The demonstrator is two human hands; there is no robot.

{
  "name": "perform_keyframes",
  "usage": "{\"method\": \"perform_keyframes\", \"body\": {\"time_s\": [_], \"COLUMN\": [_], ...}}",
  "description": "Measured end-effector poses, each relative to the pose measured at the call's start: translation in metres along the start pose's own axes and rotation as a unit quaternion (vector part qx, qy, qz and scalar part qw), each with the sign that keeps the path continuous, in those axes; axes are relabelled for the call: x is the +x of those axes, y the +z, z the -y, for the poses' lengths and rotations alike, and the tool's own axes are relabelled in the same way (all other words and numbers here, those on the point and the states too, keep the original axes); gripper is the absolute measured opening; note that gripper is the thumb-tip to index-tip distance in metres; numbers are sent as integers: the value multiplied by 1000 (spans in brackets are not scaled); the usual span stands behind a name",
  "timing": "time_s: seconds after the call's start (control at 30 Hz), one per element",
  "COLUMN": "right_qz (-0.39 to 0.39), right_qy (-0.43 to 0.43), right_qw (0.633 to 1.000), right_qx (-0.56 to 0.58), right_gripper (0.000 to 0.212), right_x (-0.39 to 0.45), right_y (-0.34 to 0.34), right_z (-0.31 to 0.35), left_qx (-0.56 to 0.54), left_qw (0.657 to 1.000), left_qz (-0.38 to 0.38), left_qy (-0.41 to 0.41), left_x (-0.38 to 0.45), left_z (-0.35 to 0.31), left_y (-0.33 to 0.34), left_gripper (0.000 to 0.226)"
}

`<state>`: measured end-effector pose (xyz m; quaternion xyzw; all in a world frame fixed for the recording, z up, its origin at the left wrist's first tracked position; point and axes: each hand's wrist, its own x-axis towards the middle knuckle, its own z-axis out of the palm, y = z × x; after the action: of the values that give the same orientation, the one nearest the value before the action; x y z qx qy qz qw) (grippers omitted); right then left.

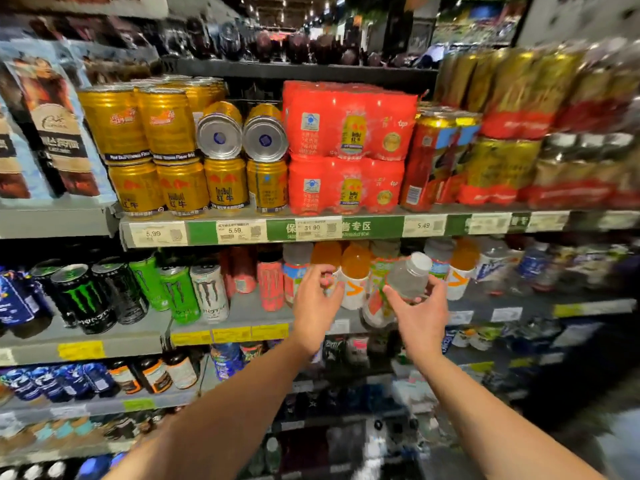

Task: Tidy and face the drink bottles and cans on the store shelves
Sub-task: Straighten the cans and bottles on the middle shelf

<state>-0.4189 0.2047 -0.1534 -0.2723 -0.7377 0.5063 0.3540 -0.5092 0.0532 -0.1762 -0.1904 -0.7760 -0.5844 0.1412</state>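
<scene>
My right hand (pixel 420 315) grips a clear bottle with a white cap (pixel 408 275), tilted to the right, in front of the second shelf. My left hand (pixel 317 306) reaches toward the row of orange-drink bottles (pixel 355 268), fingers curled around a bottle with a white and orange label (pixel 356 289); the grip itself is blurred. Both hands sit at the front edge of that shelf (pixel 242 313). Pink cans (pixel 272 284) stand just left of my left hand.
Monster cans (pixel 86 299) in black, green and white fill the shelf's left part. Above, gold Red Bull cans (pixel 173 174), two lying on their sides (pixel 242 136), and red multipacks (pixel 346 150) stand over green price strips (pixel 311 228). Lower shelves hold more bottles.
</scene>
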Motion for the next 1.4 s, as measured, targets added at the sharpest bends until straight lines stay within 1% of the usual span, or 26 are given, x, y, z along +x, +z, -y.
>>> {"method": "perform_keyframes", "body": {"time_s": [0.03,0.1,0.17,0.27,0.3,0.37,0.47,0.5,0.57,0.63,0.67,0.73,0.83,0.87,0.93,0.97,1.03,1.1,1.13,1.2,1.27,1.4], "right_qz": [-4,0,5,-24,-36,-33,0,9,29,20,28,56,88,99,114,123,132,139,143,154,166,185], "right_qy": [8,22,28,28,19,1,24,21,16,3,-13,-29,-18,-11,3,9,18,17,15,14,13,27], "right_qw": [1000,999,998,997,998,999,997,998,998,998,998,996,991,989,985,984,982,981,980,978,975,970], "right_qx": [6,31,54,64,52,43,72,66,57,52,55,57,97,112,127,131,134,134,137,139,146,156], "right_gripper": [64,62,61,60,61,62,62,61,59,59,60,61,63,64,69,73,76,69,65,61,59,59], "right_x": [8,26,44,71,79,95,114,119,127,137,142,150,157,159,160,160,162,162,162,163,163,163], "right_y": [-11,-32,-53,-81,-89,-104,-123,-127,-134,-140,-142,-145,-150,-151,-151,-151,-149,-150,-150,-149,-146,-135], "right_z": [-3,-12,-26,-47,-53,-66,-79,-85,-93,-99,-105,-116,-118,-118,-117,-117,-120,-118,-117,-115,-114,-106], "left_qx": [-4,-14,-18,-17,6,63,129,160,203,222,231,243,251,255,242,222,173,150,153,157,147,103], "left_qw": [1000,1000,999,997,997,994,989,985,976,971,969,965,963,962,964,967,972,973,973,973,973,975], "left_qz": [7,23,35,48,56,70,50,35,10,-4,-10,-28,-46,-48,-56,-63,-74,-75,-71,-66,-64,-95], "left_qy": [6,2,-26,-49,-51,-48,-46,-54,-73,-87,-89,-88,-86,-86,-97,-111,-143,-156,-155,-154,-163,-173], "left_x": [0,0,-1,-3,-3,-1,5,7,10,10,10,8,4,2,-2,-4,-4,-2,-2,-2,-5,-12], "left_z": [-5,-14,-22,-34,-38,-48,-62,-67,-76,-81,-82,-84,-82,-81,-80,-82,-86,-86,-84,-81,-80,-83], "left_y": [16,49,80,121,132,151,176,182,192,198,200,204,208,210,213,214,214,215,216,216,215,207], "left_gripper": [28,24,32,38,42,54,65,65,58,49,46,45,49,47,42,44,57,79,79,69,65,62]}}
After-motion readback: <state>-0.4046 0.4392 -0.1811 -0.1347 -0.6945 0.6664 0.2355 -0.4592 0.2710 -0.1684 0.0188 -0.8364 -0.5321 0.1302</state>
